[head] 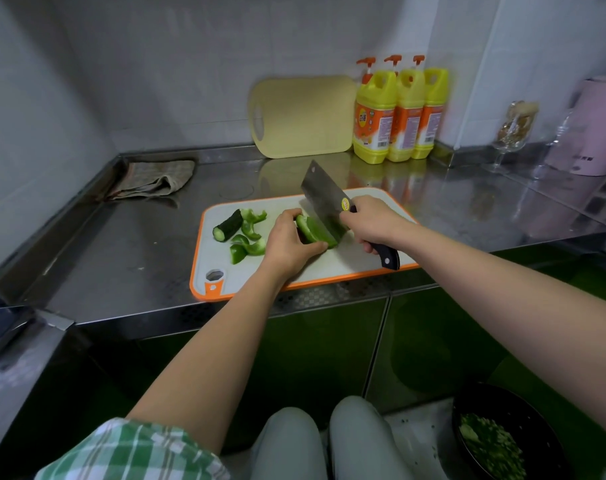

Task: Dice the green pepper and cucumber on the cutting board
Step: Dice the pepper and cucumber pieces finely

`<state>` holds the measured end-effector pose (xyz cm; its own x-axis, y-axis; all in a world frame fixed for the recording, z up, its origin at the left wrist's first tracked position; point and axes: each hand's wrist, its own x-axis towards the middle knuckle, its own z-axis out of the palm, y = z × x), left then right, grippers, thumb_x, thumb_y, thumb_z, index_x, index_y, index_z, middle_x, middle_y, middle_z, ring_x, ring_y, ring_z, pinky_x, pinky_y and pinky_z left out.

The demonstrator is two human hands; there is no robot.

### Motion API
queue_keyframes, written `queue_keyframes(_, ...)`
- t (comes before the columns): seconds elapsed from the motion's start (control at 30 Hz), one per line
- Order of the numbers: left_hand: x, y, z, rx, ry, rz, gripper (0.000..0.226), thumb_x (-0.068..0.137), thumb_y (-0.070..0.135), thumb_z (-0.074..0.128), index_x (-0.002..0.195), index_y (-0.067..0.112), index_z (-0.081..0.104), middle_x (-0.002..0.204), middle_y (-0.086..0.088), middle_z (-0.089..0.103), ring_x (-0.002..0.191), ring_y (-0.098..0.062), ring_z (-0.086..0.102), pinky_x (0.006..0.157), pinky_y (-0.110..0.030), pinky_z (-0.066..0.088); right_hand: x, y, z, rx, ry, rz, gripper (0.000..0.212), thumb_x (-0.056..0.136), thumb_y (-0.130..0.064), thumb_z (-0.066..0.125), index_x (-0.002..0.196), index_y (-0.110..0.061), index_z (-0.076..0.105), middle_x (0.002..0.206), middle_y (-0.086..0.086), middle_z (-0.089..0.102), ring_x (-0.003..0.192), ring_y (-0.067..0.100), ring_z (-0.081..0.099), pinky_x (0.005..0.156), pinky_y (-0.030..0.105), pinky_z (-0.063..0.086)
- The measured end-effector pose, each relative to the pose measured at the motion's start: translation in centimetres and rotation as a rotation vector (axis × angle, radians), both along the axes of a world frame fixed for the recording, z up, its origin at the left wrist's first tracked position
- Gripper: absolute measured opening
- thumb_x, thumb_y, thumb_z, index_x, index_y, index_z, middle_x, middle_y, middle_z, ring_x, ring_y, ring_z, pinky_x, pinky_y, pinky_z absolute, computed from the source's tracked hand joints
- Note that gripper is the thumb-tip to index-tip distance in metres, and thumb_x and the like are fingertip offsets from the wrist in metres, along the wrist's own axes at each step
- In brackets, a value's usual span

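While the left grip (287, 240) presses down on a green pepper piece (313, 232) near the middle of the cutting board (346, 259), its fingers curl over the far end of the piece and its thumb lies along the near side. That forearm reaches up from the lower left, out of a green checked sleeve (132, 455), with the wrist nearly straight. The right grip (371, 223) is clenched round the black handle of a cleaver (324, 199), and the handle's end sticks out below the fist toward the person. The right forearm comes in slantwise from the right edge. The blade tilts, with its far corner pointing away and to the left, and its edge rests on the pepper just beside the left fingers.

On the left part of the board lie a cucumber chunk (228, 226) and several curled pepper strips (248, 237), close together and apart from both hands. The board sits at the front edge of a steel counter (121, 254).

At the back of the counter a yellow board (303, 116) leans on the wall beside three yellow bottles (398, 112), and a folded cloth (152, 178) lies to the left. Low at the right, below counter level, a black bowl (523, 410) holds chopped greens.
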<state>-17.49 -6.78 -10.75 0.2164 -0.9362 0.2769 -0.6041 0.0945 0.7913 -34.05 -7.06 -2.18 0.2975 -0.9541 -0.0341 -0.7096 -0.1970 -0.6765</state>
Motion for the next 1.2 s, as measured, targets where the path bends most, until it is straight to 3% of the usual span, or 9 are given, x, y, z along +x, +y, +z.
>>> queue_keyframes(0.77,-0.1,0.3,0.2,-0.011,-0.004,0.000,0.078,0.066,0.027,0.087,0.131,0.012,0.047,0.118,-0.009,0.061,0.107,-0.025,0.060,0.093,-0.045,0.051,0.1,1.8,1.0,-0.005,0.217,0.067,0.014,0.093,-0.010,0.039,0.089,-0.001,0.049,0.060,0.013,0.052,0.038,0.021,0.047,0.038,0.022,0.038)
queue_keyframes(1.2,-0.1,0.4,0.2,0.001,-0.015,-0.001,0.082,0.061,0.028,0.089,0.129,0.014,0.045,0.119,-0.008,0.059,0.106,-0.025,0.060,0.091,-0.045,0.052,2.1,1.4,0.5,0.015,0.312,0.036,0.017,0.093,-0.006,0.040,0.079,-0.002,0.046,0.060,0.014,0.053,0.036,0.021,0.047,0.033,0.016,0.036)
